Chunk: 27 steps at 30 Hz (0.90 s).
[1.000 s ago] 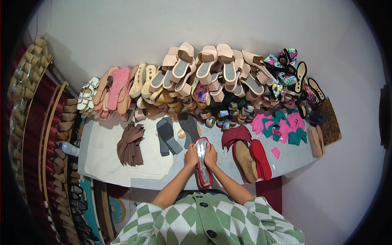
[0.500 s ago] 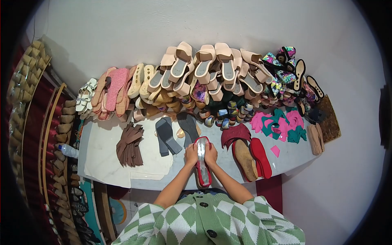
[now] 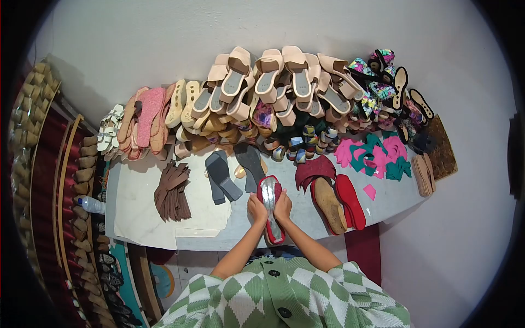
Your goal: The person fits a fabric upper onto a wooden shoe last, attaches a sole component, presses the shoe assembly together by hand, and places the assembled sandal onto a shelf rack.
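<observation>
Above the table's front edge, both of my hands hold a red sandal (image 3: 270, 203) with a shiny silvery inner surface, its length pointing away from me. My left hand (image 3: 256, 210) is closed around its left side, and my right hand (image 3: 283, 208) grips the right side. The fingers underneath are hidden. Just beyond my hands lies a dark grey sole (image 3: 250, 168), with more dark soles (image 3: 223, 177) to its left. To the right are folded maroon pieces (image 3: 314, 171), a tan sole (image 3: 328, 210) and a red sole (image 3: 350, 202).
Finished beige heeled sandals (image 3: 269, 76) are piled along the wall. Brown strips (image 3: 173, 197) rest on white sheets (image 3: 136, 218) at left. Pink and green cutouts (image 3: 377, 156) lie at right. Racks of shoe forms (image 3: 85, 175) and a plastic bottle (image 3: 92, 205) stand left of the table.
My hands sit slightly lower along the sandal's sides, so more of its red far end shows. The sandal is tilted a little differently. The whole view has shifted slightly.
</observation>
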Available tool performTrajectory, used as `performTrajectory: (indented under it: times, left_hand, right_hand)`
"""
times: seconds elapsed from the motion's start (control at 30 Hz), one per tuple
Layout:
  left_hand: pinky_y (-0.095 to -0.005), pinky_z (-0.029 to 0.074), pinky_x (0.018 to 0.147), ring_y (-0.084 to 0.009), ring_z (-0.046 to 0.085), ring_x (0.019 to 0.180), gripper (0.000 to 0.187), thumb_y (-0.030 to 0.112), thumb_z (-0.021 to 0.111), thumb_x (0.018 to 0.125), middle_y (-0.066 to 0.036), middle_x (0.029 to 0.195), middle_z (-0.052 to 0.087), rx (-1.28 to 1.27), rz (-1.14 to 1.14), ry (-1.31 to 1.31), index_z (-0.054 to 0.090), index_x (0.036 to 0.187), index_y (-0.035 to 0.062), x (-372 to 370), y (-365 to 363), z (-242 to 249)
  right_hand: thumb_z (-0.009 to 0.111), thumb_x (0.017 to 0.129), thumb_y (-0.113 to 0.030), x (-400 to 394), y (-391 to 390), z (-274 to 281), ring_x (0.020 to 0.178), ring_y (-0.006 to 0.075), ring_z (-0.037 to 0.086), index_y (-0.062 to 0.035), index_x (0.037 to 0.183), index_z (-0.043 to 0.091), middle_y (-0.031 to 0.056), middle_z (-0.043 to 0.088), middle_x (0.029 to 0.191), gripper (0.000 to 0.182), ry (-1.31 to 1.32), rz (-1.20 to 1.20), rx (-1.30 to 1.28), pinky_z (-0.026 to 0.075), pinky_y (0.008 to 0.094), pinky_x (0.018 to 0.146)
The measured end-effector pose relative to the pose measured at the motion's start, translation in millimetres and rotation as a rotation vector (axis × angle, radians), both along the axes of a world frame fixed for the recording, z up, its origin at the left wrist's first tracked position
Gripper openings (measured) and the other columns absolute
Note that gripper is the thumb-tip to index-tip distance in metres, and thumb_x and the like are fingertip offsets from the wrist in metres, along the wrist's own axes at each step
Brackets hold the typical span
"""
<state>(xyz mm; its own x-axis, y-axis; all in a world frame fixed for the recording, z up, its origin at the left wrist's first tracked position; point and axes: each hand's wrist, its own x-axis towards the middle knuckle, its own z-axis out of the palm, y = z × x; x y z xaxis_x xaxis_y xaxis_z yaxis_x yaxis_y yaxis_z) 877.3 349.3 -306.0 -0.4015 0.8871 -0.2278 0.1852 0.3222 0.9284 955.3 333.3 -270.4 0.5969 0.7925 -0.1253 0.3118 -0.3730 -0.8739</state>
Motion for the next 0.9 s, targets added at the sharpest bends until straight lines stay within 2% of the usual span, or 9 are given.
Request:
performTrajectory:
  times: [0.23,0.37,0.5,0.57,0.67,0.7,0.73,0.8,0.9]
  left_hand:
    - [-0.0488,0.039,0.082,-0.041,0.054,0.091,0.052,0.033,0.025,0.096,-0.024,0.09,0.061,-0.04,-0.028,0.425,0.061,0.087,-0.0045,7,-10,53]
    - [-0.047,0.04,0.078,-0.0382,0.055,0.084,0.042,0.027,0.033,0.094,-0.021,0.084,0.061,0.117,-0.119,0.469,0.06,0.083,-0.0047,-6,3,20]
    - [-0.0425,0.042,0.081,-0.0394,0.055,0.092,0.05,0.032,0.029,0.096,-0.027,0.093,0.06,-0.081,-0.128,0.219,0.06,0.093,-0.0074,-10,14,13]
    - [-0.0382,0.042,0.084,-0.0344,0.057,0.098,0.052,0.036,0.028,0.097,-0.024,0.101,0.06,-0.13,-0.189,-0.009,0.058,0.102,-0.0057,-15,13,-8]
    - [-0.0344,0.042,0.086,-0.0232,0.057,0.096,0.054,0.042,0.03,0.097,-0.013,0.105,0.061,-0.161,-0.298,-0.527,0.056,0.111,-0.0026,-23,5,-2]
    - [-0.0336,0.042,0.087,-0.0189,0.057,0.094,0.054,0.044,0.031,0.097,-0.009,0.105,0.061,-0.161,-0.334,-0.73,0.055,0.113,-0.0014,-25,1,5]
    - [-0.0308,0.041,0.089,-0.0164,0.055,0.099,0.053,0.045,0.035,0.096,-0.007,0.115,0.057,-0.157,-0.409,-0.727,0.048,0.124,0.0023,-31,-1,10]
    - [-0.031,0.041,0.09,-0.0155,0.054,0.102,0.051,0.043,0.038,0.095,-0.006,0.118,0.055,-0.231,-0.64,-0.621,0.046,0.128,0.0046,-48,-4,30]
    - [-0.0299,0.044,0.088,-0.0136,0.053,0.106,0.046,0.032,0.05,0.093,-0.004,0.119,0.054,-0.28,-0.786,-0.607,0.043,0.131,0.0077,-66,-6,50]
  right_hand:
    - [0.023,0.097,-0.035,-7,-2,10,0.074,0.0486,0.054,0.0059,0.075,0.058,0.0308,0.058,0.073,0.059,-0.153,0.008,0.017,0.037,0.0542,0.069]
    - [0.024,0.097,-0.034,-17,2,6,0.081,0.0486,0.053,0.0061,0.092,0.055,0.0317,0.058,0.083,0.051,-0.1,-0.057,0.046,0.037,0.0528,0.072]
    - [0.024,0.097,-0.033,-16,11,3,0.085,0.0486,0.053,0.005,0.094,0.053,0.0327,0.057,0.087,0.048,-0.042,-0.013,0.011,0.039,0.0513,0.075]
    - [0.025,0.096,-0.032,-15,11,6,0.083,0.0483,0.053,0.004,0.088,0.052,0.0318,0.057,0.085,0.046,-0.001,-0.026,0.031,0.04,0.0512,0.075]
    - [0.025,0.097,-0.033,-5,4,12,0.087,0.0445,0.056,0.0046,0.097,0.053,0.0292,0.059,0.089,0.048,0.111,0.017,0.046,0.042,0.0462,0.079]
    - [0.023,0.097,-0.034,1,3,6,0.092,0.0394,0.056,0.0052,0.102,0.054,0.0265,0.059,0.095,0.05,0.185,0.055,0.04,0.041,0.0424,0.083]
    - [0.022,0.098,-0.036,9,1,-3,0.097,0.0343,0.056,0.0057,0.108,0.054,0.0238,0.06,0.101,0.053,0.26,0.092,0.032,0.04,0.0387,0.087]
    - [0.021,0.099,-0.037,23,-4,-11,0.099,0.0223,0.056,0.0046,0.115,0.054,0.017,0.06,0.107,0.055,0.409,0.187,0.033,0.04,0.0325,0.091]
    - [0.025,0.098,-0.036,33,-7,-34,0.099,0.0233,0.056,0.0019,0.114,0.054,0.0175,0.06,0.107,0.05,0.577,0.202,0.141,0.041,0.0334,0.088]
